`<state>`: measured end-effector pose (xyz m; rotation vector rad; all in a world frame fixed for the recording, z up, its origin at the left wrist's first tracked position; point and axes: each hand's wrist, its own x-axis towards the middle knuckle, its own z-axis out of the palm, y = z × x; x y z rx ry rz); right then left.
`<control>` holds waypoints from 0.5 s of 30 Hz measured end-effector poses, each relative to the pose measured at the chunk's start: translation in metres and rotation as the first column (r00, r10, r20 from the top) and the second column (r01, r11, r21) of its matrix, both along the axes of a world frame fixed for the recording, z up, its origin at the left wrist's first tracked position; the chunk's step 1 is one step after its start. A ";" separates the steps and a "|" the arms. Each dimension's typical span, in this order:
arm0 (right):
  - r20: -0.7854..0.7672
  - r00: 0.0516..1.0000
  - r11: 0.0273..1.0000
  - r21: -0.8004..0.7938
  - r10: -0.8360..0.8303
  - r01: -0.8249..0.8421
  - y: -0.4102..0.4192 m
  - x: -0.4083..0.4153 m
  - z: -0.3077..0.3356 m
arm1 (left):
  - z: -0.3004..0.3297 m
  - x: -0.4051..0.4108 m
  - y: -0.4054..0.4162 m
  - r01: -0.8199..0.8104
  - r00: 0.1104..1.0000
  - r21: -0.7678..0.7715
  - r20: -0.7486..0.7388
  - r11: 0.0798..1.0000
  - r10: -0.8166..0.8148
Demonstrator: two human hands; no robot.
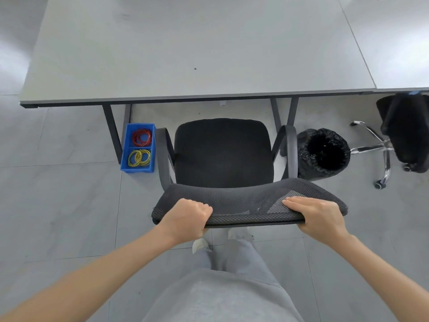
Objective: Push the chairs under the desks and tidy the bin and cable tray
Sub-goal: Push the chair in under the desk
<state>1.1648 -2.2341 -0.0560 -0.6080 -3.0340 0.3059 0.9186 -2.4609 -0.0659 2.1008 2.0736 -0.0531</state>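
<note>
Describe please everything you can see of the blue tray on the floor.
The blue tray looks like rigid plastic, rectangular, open on top, with one divider making two compartments. The far compartment holds coiled red cables; the near one holds coiled yellow cables. It sits flat on the tiled floor, beside the desk leg and left of the chair's armrest, partly under the desk edge. No hand touches it.

You see: black mesh chair (222,154); blue cable tray (138,168) with red coil (141,137) and yellow coil (139,157); black-lined bin (323,152); pale grey desk (185,47); grey tiled floor (58,194).
</note>
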 end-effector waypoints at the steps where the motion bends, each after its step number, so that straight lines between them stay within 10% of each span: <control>1: -0.004 1.000 1.000 -0.008 0.002 -0.002 0.007 -0.004 0.000 | -0.001 -0.002 0.006 -0.009 1.000 0.023 -0.016 1.000 0.010; 15: -0.046 0.999 0.999 -0.029 0.017 -0.018 0.103 -0.134 -0.004 | -0.011 -0.092 0.078 -0.244 0.969 0.070 0.051 0.967 0.241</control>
